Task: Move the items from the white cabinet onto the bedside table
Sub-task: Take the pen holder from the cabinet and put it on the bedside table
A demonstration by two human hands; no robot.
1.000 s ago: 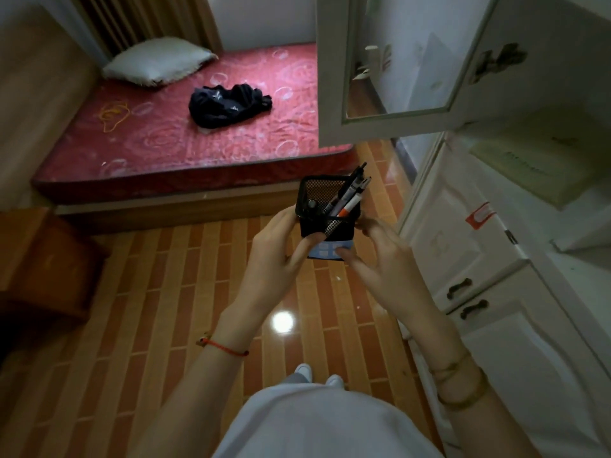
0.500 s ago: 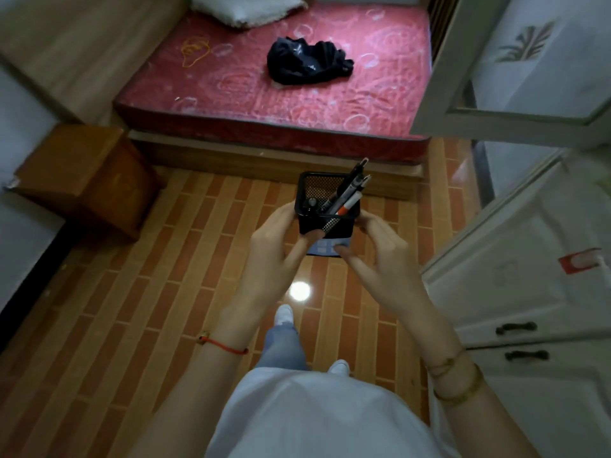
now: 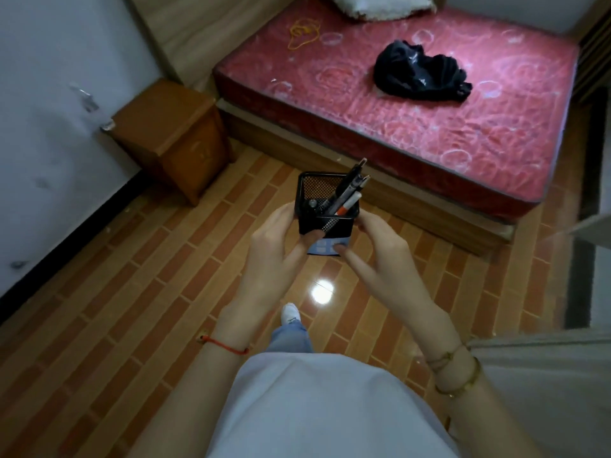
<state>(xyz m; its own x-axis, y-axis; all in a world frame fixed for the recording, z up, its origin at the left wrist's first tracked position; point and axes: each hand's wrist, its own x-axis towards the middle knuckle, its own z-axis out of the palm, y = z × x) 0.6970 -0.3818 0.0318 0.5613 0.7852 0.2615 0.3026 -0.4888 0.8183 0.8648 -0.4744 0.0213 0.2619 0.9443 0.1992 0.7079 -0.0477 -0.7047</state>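
Both hands carry a black mesh pen cup [image 3: 325, 209] in front of my chest, above the floor. My left hand [image 3: 274, 249] wraps its left side, thumb pressed across the near wall and fingers curled behind. My right hand [image 3: 380, 252] closes on the right side, thumb reaching in low along the front, fingers round the far corner. Wrists are bent slightly inward, forearms converging.

Square in plan, the cup has a solid rim band and fine perforated metal walls I can see light through. Several pens [image 3: 347, 190] lean out toward its far right corner: dark barrels, one white with an orange band, one with a knurled grip. A small blue card or box [image 3: 325, 247] shows under the cup, between my thumbs; I cannot tell whether it is attached.

Ahead and to the left stands the table [image 3: 172, 133], a boxy orange-brown wooden piece with a smooth top, against the wall and well apart from the cup. Beside it is a bed with a glossy red patterned mattress [image 3: 413, 104], a crumpled black garment [image 3: 420, 74] on it and a yellow cord [image 3: 304, 31] near the pillow [image 3: 380, 4]. Underfoot, the floor [image 3: 132, 292] is shiny brick-pattern tile.
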